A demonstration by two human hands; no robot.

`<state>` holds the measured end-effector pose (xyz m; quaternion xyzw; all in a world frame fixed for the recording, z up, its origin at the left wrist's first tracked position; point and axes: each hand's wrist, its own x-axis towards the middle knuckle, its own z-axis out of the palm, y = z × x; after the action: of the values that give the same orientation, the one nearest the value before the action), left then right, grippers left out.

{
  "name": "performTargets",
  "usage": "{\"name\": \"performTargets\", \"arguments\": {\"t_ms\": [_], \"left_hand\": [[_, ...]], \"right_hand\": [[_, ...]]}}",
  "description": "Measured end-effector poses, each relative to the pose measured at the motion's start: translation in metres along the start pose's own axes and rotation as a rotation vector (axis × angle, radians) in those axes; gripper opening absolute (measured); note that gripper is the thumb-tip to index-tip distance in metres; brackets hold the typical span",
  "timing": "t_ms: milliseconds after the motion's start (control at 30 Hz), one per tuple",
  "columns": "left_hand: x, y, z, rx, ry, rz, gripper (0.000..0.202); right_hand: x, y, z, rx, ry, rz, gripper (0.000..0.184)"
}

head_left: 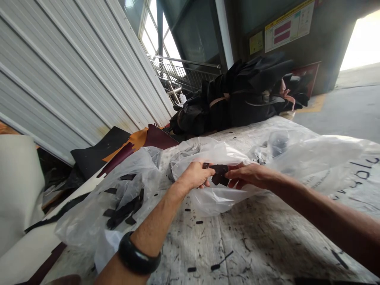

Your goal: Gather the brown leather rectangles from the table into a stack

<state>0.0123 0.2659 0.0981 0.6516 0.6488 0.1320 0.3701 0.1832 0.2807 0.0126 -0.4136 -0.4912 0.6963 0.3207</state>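
Head view, looking down from the person's brow: the left hand [194, 176] and right hand [249, 175] meet over a clear plastic bag [208, 200], their fingers closed in a pinch on a dark leather scrap [220, 174] between them. From here the fingertips partly hide it, so it only seems held by both edges. Left of the left fingers, a second plastic bag [80, 221] holds black leather offcuts [123, 208]. Small black bits [199, 222] dot the scuffed white tabletop [246, 245] just below the fingers. Well beyond the fingers lies a heap of black leather hides [237, 95], while a black bangle [138, 253] circles the left wrist behind them.
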Motion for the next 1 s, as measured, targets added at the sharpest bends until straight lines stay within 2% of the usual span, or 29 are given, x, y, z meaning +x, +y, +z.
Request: {"name": "performTargets", "arguments": {"t_ms": [233, 433, 533, 767, 1000], "left_hand": [[0.002, -0.005, 0.0, -0.163, 0.011, -0.02, 0.017], [-0.002, -0.007, -0.005, -0.304, -0.092, -0.015, 0.011], [-0.004, -0.009, -0.007, -0.368, -0.145, -0.015, 0.014], [-0.001, -0.014, -0.009, -0.459, -0.163, -0.043, 0.016], [-0.001, -0.014, -0.011, -0.501, -0.161, -0.043, 0.024]], "right_hand": [[-0.004, 0.0, 0.001, 0.025, 0.032, -0.021, 0.013], [-0.003, 0.002, 0.001, 0.037, 0.069, -0.029, 0.021], [-0.002, 0.002, 0.0, 0.036, 0.06, -0.024, 0.022], [-0.003, 0.002, 0.0, 0.045, 0.027, -0.035, 0.023], [-0.006, -0.001, 0.002, 0.038, 0.049, -0.088, 0.015]]}}
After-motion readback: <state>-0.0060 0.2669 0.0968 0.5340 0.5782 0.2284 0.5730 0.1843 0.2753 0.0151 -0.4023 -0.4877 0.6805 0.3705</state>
